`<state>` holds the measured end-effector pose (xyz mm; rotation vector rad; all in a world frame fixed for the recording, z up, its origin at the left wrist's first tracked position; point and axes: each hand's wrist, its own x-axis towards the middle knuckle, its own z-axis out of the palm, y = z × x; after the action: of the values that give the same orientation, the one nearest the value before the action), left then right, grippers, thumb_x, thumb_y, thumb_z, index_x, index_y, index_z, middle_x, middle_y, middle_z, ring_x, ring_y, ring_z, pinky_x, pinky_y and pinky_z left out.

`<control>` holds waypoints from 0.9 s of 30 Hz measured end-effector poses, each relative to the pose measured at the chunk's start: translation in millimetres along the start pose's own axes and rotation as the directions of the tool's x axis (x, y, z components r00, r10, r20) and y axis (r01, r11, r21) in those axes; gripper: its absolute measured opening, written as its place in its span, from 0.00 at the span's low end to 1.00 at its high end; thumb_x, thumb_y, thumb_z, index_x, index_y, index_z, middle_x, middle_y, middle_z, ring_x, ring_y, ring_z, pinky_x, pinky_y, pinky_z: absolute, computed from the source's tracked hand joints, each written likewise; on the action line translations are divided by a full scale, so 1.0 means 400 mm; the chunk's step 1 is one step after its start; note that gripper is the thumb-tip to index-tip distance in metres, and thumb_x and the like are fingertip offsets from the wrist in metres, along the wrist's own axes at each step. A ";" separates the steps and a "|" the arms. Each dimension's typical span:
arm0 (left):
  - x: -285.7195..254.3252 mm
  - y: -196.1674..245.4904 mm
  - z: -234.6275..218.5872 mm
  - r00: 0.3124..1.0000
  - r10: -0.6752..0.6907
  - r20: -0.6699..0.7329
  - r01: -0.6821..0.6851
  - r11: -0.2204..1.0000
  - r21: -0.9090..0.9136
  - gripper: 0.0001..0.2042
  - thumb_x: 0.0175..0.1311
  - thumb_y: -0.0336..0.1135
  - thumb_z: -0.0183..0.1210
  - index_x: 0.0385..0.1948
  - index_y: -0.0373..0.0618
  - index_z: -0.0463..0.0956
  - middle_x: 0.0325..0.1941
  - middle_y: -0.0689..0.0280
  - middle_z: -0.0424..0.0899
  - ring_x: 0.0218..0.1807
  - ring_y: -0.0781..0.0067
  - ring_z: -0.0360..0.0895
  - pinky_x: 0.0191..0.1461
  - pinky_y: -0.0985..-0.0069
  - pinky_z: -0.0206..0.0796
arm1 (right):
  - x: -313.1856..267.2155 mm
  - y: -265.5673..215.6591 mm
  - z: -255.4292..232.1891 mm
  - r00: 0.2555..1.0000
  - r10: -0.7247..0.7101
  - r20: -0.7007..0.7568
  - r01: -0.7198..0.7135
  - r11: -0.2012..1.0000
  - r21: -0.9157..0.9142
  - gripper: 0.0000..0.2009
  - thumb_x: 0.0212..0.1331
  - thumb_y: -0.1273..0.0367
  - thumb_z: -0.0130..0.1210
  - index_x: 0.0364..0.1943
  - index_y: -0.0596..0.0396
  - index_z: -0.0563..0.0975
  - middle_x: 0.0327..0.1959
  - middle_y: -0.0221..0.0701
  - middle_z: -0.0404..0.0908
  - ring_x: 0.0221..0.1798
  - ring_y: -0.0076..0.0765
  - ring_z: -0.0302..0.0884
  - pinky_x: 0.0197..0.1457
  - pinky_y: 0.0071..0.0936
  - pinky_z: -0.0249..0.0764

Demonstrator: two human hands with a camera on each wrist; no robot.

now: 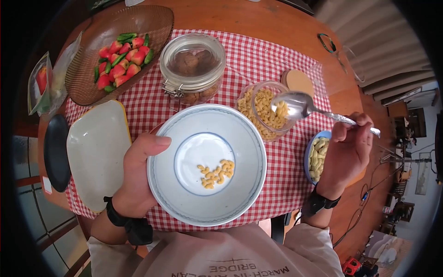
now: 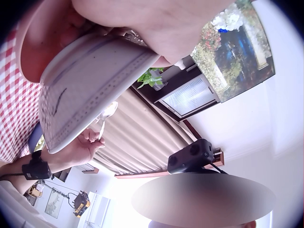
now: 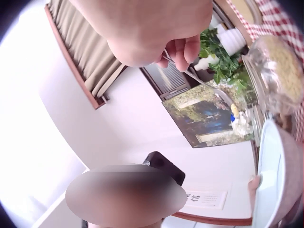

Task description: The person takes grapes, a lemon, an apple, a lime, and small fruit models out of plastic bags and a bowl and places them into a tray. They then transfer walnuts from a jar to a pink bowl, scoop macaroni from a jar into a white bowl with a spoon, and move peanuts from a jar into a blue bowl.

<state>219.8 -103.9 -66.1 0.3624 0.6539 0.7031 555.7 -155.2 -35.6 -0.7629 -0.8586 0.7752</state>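
My left hand grips a white bowl with blue rings, its thumb over the rim and its other fingers hidden underneath. A small heap of elbow macaroni lies in the bottom of the bowl. In my right hand is a metal spoon, pinched by its patterned handle. Some macaroni sits in the spoon's tip, which overlaps a clear jar of macaroni in the head view. From the right wrist, the spoon shows with yellow pasta at its end, above the bowl's level.
Behind the bowl stands a clip-top glass jar with brown contents. A ribbed brown dish holds red and green items. At left are a cream tray and a black oval dish. A blue bowl of pale shell-like pieces stands near my right wrist.
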 end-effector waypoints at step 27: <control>-0.033 0.035 0.000 0.972 0.226 0.058 -0.224 0.974 -0.038 0.33 0.65 0.51 0.49 0.64 0.30 0.71 0.60 0.48 0.82 0.59 0.55 0.82 0.67 0.63 0.71 | -0.024 0.073 0.140 0.894 0.232 0.384 -0.192 0.971 -0.140 0.13 0.76 0.62 0.51 0.37 0.58 0.74 0.29 0.32 0.74 0.20 0.25 0.70 0.26 0.20 0.67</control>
<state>205.5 -103.2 -53.4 0.4321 0.5472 0.9137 495.6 -134.2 -38.4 -0.8076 -1.2004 1.1149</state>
